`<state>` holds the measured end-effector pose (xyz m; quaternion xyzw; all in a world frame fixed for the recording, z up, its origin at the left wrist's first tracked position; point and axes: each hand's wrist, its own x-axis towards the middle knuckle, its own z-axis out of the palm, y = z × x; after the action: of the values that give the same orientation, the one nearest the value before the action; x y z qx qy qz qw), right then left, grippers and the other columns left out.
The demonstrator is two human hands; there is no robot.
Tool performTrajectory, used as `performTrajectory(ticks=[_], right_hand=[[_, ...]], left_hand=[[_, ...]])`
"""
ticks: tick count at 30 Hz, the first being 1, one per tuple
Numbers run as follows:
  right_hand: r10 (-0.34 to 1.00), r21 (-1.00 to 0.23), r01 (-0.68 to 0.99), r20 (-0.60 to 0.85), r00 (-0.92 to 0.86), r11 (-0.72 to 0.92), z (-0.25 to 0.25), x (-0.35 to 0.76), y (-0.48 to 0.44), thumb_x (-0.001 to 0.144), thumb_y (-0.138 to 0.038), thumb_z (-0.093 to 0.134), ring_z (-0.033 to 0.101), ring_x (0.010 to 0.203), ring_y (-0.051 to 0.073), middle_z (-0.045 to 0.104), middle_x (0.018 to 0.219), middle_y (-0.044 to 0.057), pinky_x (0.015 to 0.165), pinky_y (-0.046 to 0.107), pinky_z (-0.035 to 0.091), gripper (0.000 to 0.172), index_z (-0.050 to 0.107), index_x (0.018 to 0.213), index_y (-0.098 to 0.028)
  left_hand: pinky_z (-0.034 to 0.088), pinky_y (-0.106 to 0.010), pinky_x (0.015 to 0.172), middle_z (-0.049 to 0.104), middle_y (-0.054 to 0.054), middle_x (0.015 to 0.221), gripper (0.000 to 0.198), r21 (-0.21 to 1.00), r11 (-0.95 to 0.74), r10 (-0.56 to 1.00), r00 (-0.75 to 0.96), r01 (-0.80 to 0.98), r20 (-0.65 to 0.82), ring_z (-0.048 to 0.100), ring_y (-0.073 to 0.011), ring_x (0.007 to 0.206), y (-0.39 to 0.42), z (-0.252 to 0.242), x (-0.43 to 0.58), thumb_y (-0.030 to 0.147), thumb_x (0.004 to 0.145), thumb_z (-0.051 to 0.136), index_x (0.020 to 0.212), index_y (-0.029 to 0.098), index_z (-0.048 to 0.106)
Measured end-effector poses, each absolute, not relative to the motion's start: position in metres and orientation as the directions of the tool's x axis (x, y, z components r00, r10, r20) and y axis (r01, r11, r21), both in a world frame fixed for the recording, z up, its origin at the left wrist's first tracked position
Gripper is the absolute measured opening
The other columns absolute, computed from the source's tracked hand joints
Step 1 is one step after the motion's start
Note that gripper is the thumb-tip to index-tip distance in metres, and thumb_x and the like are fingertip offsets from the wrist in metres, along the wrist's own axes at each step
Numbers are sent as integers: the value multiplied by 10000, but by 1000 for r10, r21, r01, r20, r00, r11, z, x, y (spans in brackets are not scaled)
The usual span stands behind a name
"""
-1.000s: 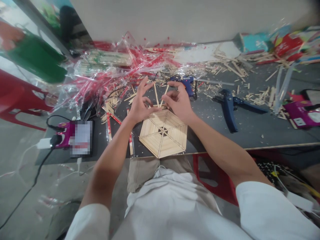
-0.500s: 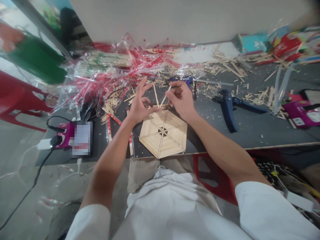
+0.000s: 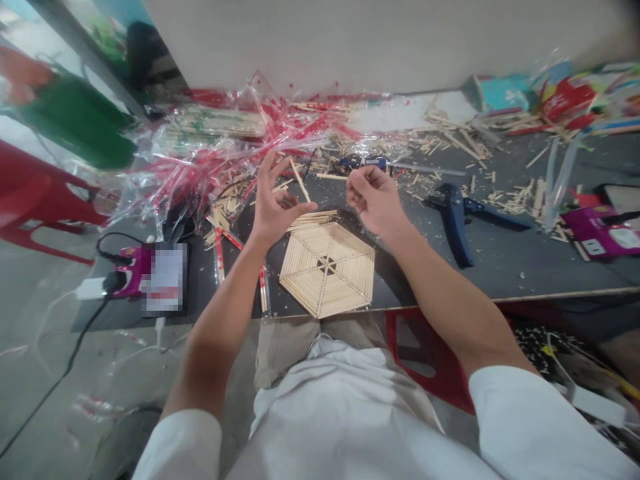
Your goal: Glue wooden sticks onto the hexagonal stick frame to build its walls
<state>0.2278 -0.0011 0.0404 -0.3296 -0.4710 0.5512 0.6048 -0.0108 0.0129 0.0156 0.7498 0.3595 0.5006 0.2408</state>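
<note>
My left hand holds a short wooden stick at its two ends, between the thumb and a fingertip. The stick slants above the dark tabletop. My right hand, fingers curled into a pinch, has another wooden stick pointing left from its fingertips. A hexagonal panel made of sticks lies flat at the table's front edge, below both hands. Six spokes divide it around a small dark centre. Several loose sticks rest along its far side, near my left thumb.
Blue cutters lie to the right, and a blue glue gun sits beyond my hands. Crumpled plastic wrappers and stick scraps cover the back. A phone is at left beside a purple power strip. A red stool stands left.
My hands have moved apart, the right one rightward and the left one slightly left. The two sticks no longer meet at their lower ends; the right one has swung nearly level.
</note>
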Motion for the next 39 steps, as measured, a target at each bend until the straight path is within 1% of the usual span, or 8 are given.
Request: performTrajectory(ticks=[7, 11, 14, 19, 23, 27, 32, 39], right_hand=[[987, -928, -349, 154, -47, 128, 30, 205, -14, 693, -585, 942, 499, 548, 61, 680, 721, -30, 522, 251, 425, 527, 553, 749, -233], [988, -943, -308, 146, -47, 125, 30, 198, -19, 671, -596, 943, 399, 470, 45, 649, 651, -48, 462, 253, 322, 537, 555, 726, -230], [990, -946, -307, 126, -61, 102, 33, 197, -21, 642, -605, 950, 366, 442, 38, 680, 655, -45, 440, 250, 280, 528, 595, 757, -231], [991, -950, -303, 103, -89, 72, 36, 199, -21, 649, -586, 949, 417, 461, 43, 755, 732, -14, 461, 247, 334, 477, 736, 887, -232], [991, -955, -289, 96, -94, 65, 34, 200, -21, 673, -569, 937, 506, 526, 63, 775, 770, -2, 518, 252, 415, 420, 780, 882, -240], [988, -951, -296, 119, -102, 84, 34, 200, -22, 686, -537, 936, 547, 572, 73, 776, 781, -2, 581, 261, 467, 384, 791, 882, -241], [991, -957, -287, 80, -109, 46, 35, 199, -23, 630, -520, 971, 468, 523, 54, 695, 673, -44, 514, 242, 382, 416, 786, 861, -227], [989, -971, -234, 82, -124, 51, 34, 199, -23, 636, -621, 942, 412, 507, 61, 598, 603, -61, 484, 249, 326, 474, 763, 841, -233]], left_hand=[[490, -216, 524, 409, -219, 1671, 1253, 662, -640, 768, 286, 391, 573, 648, -76, 662, 0, 24, -4, 776, 778, 767, 1676, 465, -51], [485, -219, 514, 395, -214, 1683, 1239, 633, -660, 751, 325, 404, 575, 622, -66, 638, -2, 26, -1, 802, 790, 734, 1678, 459, -60], [470, -213, 499, 400, -210, 1679, 1230, 632, -658, 752, 322, 410, 575, 616, -66, 640, -2, 26, 0, 810, 796, 720, 1678, 452, -59], [465, -206, 502, 381, -222, 1686, 1226, 611, -671, 741, 347, 421, 575, 618, -64, 647, -3, 27, 0, 846, 799, 670, 1674, 449, -91], [477, -208, 524, 366, -230, 1690, 1231, 600, -670, 741, 355, 437, 570, 632, -68, 665, -3, 28, 0, 831, 818, 662, 1672, 442, -135], [491, -216, 529, 382, -225, 1678, 1232, 600, -676, 736, 347, 428, 582, 622, -65, 654, -5, 28, 1, 808, 813, 696, 1678, 438, -100], [558, -265, 608, 425, -212, 1657, 1243, 604, -681, 730, 327, 414, 600, 621, -76, 656, -7, 27, 5, 812, 778, 734, 1687, 418, -17], [582, -313, 689, 410, -179, 1683, 1255, 583, -663, 746, 345, 470, 570, 686, -137, 763, -10, 26, 7, 846, 789, 690, 1693, 417, -67]])
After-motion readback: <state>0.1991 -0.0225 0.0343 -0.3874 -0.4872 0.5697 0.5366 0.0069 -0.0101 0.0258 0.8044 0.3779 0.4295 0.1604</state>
